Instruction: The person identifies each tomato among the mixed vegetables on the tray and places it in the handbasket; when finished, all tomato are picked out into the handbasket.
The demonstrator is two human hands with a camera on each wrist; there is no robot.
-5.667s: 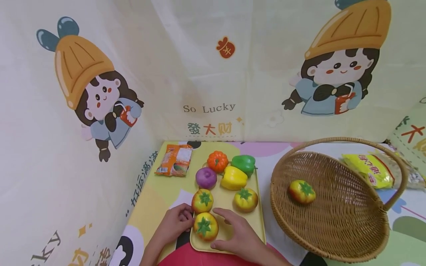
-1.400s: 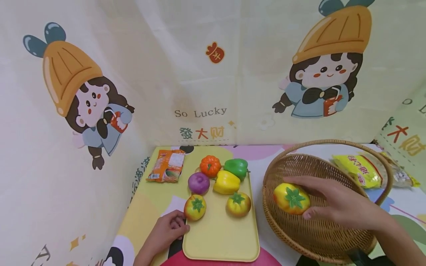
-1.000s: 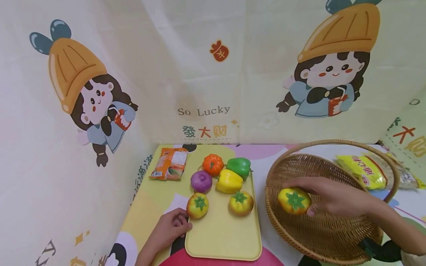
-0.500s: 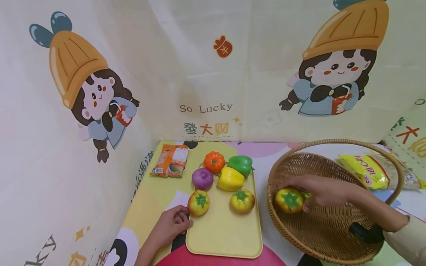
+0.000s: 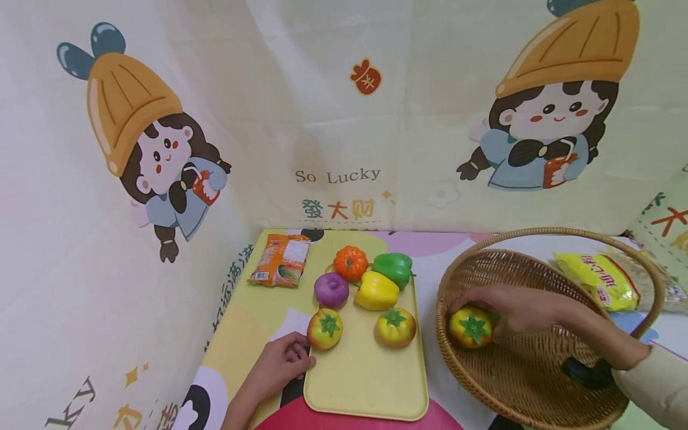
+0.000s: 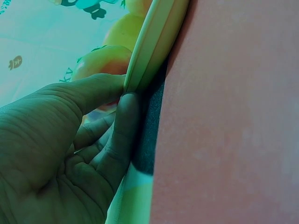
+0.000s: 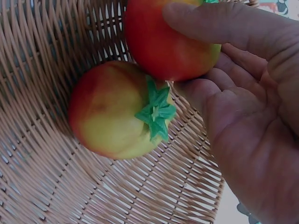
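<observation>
In the head view, my right hand (image 5: 524, 312) reaches into the wicker basket (image 5: 537, 382) and grips a yellow-red toy tomato (image 5: 471, 327) with a green star-shaped top. Thumb and fingers lie around that fruit in the right wrist view, and a second toy tomato (image 7: 112, 112) rests against the weave just beside it. My left hand (image 5: 282, 364) pinches the left rim of the yellow tray (image 5: 365, 388) between thumb and forefinger, as the left wrist view shows. Two more toy tomatoes sit on the tray, one (image 5: 325, 328) close to the left fingertips, the other (image 5: 395, 327) at the right.
At the tray's far end lie a purple onion (image 5: 331, 291), an orange pumpkin (image 5: 350, 264), a green pepper (image 5: 393, 269) and a yellow pepper (image 5: 377, 291). An orange packet (image 5: 280, 260) is behind left, a yellow bag (image 5: 599, 280) behind the basket. The basket handle (image 5: 559, 232) arches over the arm.
My right hand has carried the front toy tomato from the tray into the basket, lowering it toward the left wall in the last second. The left hand stays at the tray's edge.
</observation>
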